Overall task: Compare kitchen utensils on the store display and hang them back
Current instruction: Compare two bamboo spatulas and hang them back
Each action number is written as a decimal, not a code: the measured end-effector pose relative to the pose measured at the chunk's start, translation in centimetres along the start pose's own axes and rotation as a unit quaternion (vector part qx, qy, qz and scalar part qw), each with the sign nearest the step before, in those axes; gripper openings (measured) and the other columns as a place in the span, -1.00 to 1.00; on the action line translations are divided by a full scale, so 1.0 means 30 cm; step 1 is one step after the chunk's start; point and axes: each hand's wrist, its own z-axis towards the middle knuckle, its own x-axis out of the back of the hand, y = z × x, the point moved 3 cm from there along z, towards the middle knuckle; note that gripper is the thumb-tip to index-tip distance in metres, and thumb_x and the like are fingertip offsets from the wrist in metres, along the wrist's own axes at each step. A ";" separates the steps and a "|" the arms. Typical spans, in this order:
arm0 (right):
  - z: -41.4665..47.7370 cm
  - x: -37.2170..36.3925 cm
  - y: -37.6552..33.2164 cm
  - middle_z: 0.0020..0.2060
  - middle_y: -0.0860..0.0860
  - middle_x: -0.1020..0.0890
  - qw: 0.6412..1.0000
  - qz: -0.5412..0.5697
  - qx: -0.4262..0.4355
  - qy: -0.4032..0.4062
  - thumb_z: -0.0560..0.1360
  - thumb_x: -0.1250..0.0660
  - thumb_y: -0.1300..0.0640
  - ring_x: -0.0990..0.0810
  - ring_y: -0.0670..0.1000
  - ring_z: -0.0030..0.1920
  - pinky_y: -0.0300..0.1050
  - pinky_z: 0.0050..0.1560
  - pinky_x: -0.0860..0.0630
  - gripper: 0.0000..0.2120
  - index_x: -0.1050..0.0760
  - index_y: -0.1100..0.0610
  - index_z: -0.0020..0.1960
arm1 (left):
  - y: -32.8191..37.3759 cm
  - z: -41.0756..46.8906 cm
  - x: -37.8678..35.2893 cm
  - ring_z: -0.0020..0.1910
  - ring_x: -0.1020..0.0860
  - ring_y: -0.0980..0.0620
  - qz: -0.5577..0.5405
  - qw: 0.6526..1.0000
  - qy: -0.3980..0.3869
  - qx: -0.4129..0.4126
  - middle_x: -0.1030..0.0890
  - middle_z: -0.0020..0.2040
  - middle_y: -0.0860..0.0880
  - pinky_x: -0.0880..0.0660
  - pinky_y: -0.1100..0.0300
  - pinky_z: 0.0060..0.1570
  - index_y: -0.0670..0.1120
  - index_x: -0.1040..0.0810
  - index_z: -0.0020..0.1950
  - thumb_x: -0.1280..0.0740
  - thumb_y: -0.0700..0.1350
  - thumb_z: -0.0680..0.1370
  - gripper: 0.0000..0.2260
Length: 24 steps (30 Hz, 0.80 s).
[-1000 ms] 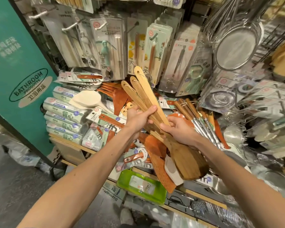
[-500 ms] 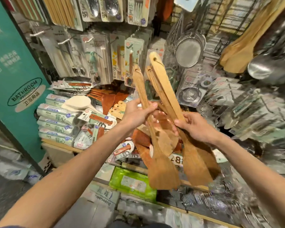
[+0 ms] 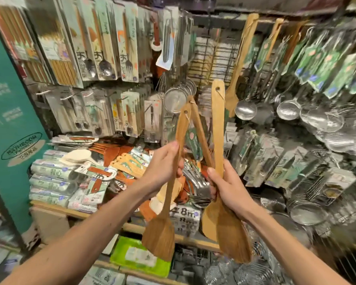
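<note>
**Three wooden spatulas held up to look at**

Holds one brown spatula (image 3: 158, 239) in the left grip (image 3: 164, 167), with fingers and thumb curled tight round the middle of its handle. Lets the flat end hang down below the grip and the handle tip point up past it.

Holds two more squeezed together in the right grip (image 3: 228, 188): a dark spatula (image 3: 232, 243) and a pale spatula (image 3: 218, 124), both with flat ends hanging below the grip. Keeps the pale handle standing straight up above the right grip. Leans the dark handle over toward the left grip, tip close beside the brown tip, above and between both grips.

Probably held like this to put all three side by side and check length, width and colour. Probably gripped at the handles to show the flat ends fully.

Keeps the handle tips up high, each with a small hole and what seems a string loop, likely ready for a hook.

Can see more hanging spatulas (image 3: 239, 58) up and to the right of the right grip, by the wire rack (image 3: 206, 64). Looks like the place to hang these back. Not hung back yet.

Needs care next: easy to drop one or tangle the strings with two squeezed in one grip.
</note>
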 end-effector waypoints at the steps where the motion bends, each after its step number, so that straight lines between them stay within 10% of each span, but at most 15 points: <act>1: -0.022 0.016 -0.005 -0.30 0.02 -0.43 1.000 0.011 0.002 0.006 0.65 -0.19 0.03 -0.40 -0.02 -0.38 -0.06 -0.35 -0.39 -0.91 -0.37 0.04 0.10 | 0.016 -0.009 -0.036 -0.40 -0.48 0.03 -0.007 1.000 0.000 -0.005 -0.52 -0.33 -0.04 -0.45 0.19 -0.37 -0.11 -0.52 0.02 -0.03 0.05 0.73 -0.64; 16: 0.028 0.197 -0.141 -0.40 0.08 -0.51 0.972 0.125 0.012 0.198 0.69 -0.12 0.09 -0.45 0.05 -0.50 -0.06 -0.47 -0.44 -0.82 -0.34 0.21 0.03 | 0.249 0.067 -0.246 -0.43 -0.51 0.06 -0.026 0.996 -0.081 -0.023 -0.54 -0.23 -0.11 -0.52 0.19 -0.45 -0.21 -0.44 0.16 -0.10 -0.07 0.73 -0.76; 24: 0.180 0.215 -0.166 -0.25 0.10 -0.63 0.971 0.113 0.010 0.208 0.65 -0.20 0.16 -0.60 0.02 -0.34 -0.07 -0.35 -0.59 -0.91 -0.45 0.15 0.09 | 0.261 0.259 -0.197 -0.33 -0.59 -0.02 -0.067 0.992 -0.105 0.020 -0.57 -0.14 -0.16 -0.65 -0.19 -0.04 -0.22 -0.44 0.10 -0.13 -0.12 0.72 -0.81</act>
